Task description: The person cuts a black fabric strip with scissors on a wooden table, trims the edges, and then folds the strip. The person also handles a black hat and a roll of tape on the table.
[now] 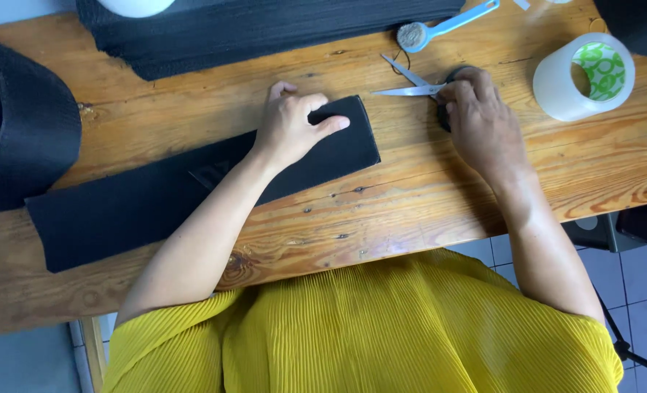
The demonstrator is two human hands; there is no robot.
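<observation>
1. Seen from overhead: a knotty wooden plank table (411, 204), taken here as the landmark for every place below.
2. Lying slantwise across the table's left and middle part: a long flat strip of black fabric (141, 207), its squared end reaching toward the table's centre.
3. Pressed flat on that squared end: the left hand (292, 125), palm down, fingers spread apart and lying loose on the cloth, clamped on nothing.
4. Right of centre on the table: a pair of steel scissors with black handles (409, 81), blades parted and pointing left toward the strip's end, tips near it but not touching.
5. Laid over the scissor handles: the right hand (480, 120), fingers curled down onto them; handles mostly hidden beneath, so cannot tell whether truly gripped or only covered.
6. At the table's far edge, above the scissors: a light-blue plastic handled tool with a round grey head (440, 25).
7. At the far right of the table: a wide roll of clear tape with a green-printed core (584, 76), well apart from the right hand.
8. Along the far edge, left of centre: a stack of black ribbed fabric (265, 33).
9. Overhanging the table's left end: a black cap (17, 124).
10. At the near edge: a yellow pleated garment (360, 327) on the person.
</observation>
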